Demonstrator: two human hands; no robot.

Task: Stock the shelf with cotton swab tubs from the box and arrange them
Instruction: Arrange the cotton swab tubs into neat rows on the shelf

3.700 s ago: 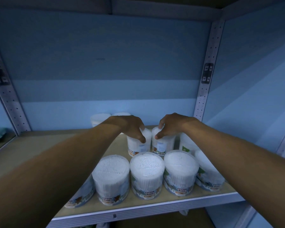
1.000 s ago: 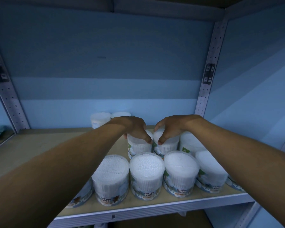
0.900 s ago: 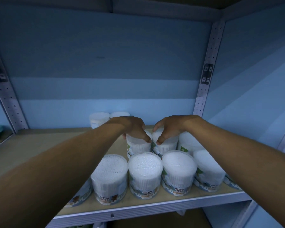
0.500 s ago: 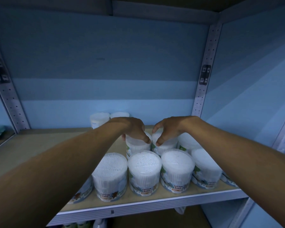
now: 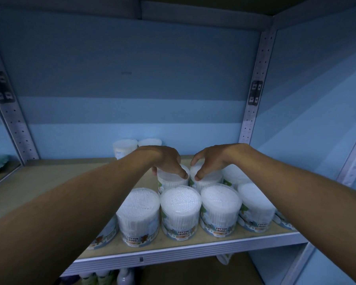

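two bare hands reach into a pale blue metal shelving bay, each clamped from above on the lid of a clear round plastic tub of white cotton swabs. the left hand point(image 5: 166, 161) curls its fingers and thumb round the left gripped tub point(image 5: 172, 182), and the right hand point(image 5: 209, 159) does the same with the right gripped tub point(image 5: 207, 181); the two tubs stand upright and touching in the second row on the tan wooden shelf board point(image 5: 49, 177). in front of them, along the board's white front edge point(image 5: 193, 251), runs a row of upright tubs with "cotton buds" labels, among them the front middle tub point(image 5: 180, 210), just in front of the gripped pair. to the right of the right gripped tub stands another second-row tub point(image 5: 232, 175). behind the left hand, near the blue back panel point(image 5: 132, 89), stand two more white-lidded tubs point(image 5: 125, 146). a perforated grey upright point(image 5: 255, 79) rises behind the right hand.
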